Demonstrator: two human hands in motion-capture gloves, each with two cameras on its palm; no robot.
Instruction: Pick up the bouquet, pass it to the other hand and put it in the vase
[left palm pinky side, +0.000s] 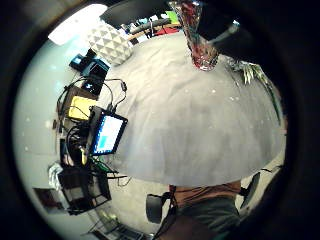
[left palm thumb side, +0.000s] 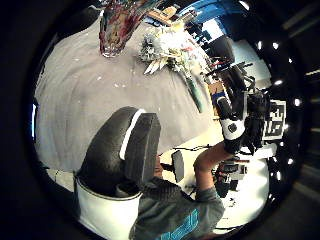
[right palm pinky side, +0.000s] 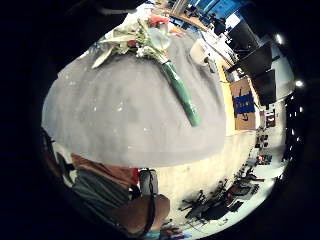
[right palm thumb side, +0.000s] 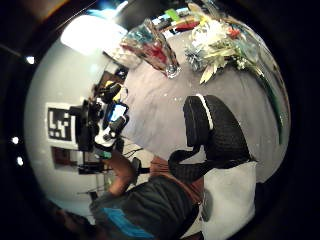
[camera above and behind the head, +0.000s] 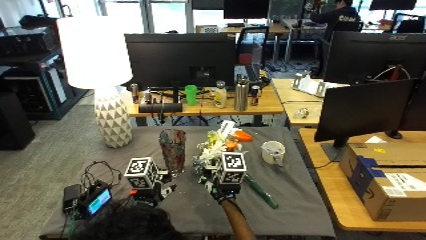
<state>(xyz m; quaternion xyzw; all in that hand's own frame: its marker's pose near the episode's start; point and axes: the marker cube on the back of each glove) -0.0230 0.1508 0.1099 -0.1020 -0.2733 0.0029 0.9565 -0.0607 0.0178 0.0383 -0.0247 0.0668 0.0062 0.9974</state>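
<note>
We are seeing the bouquet (camera above and behind the head: 219, 145) lying on the grey desk (camera above and behind the head: 293, 210), blooms beside the vase (camera above and behind the head: 172, 149), green-wrapped stems (right palm pinky side: 181, 93) trailing toward the desk's edge — easy to reach; the vase is standing upright, holding no flowers; our right hand (camera above and behind the head: 225, 187) is hovering above the stems, our left hand (camera above and behind the head: 148, 190) waiting near the vase — both gripping nothing, fingers relaxed.

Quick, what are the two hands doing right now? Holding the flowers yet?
Left hand: holds nothing; whether its fingers are open cannot be told.
Right hand: holds nothing yet; the bouquet lies on the table.
</note>
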